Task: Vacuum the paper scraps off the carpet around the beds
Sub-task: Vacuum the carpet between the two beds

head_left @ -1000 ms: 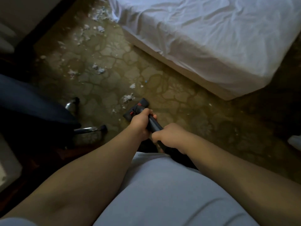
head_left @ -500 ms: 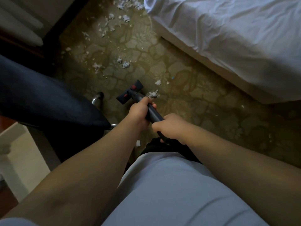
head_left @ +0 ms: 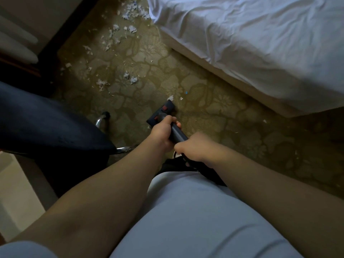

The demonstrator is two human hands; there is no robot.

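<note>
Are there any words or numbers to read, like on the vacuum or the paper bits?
No text can be read anywhere.
vacuum: only red patches on its head, no letters visible.
paper scraps: too small and blurred to tell any print.
bed sheet: plain, no label shows.

Left grip [head_left: 161, 132] and right grip [head_left: 195, 148] hold the vacuum tube [head_left: 177, 135], nozzle [head_left: 163, 112] on carpet [head_left: 214, 112] beside a paper scrap [head_left: 170, 98].

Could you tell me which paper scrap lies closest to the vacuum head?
The white scrap just beyond the far corner of the vacuum head; the other clumps lie farther up the carpet.
</note>
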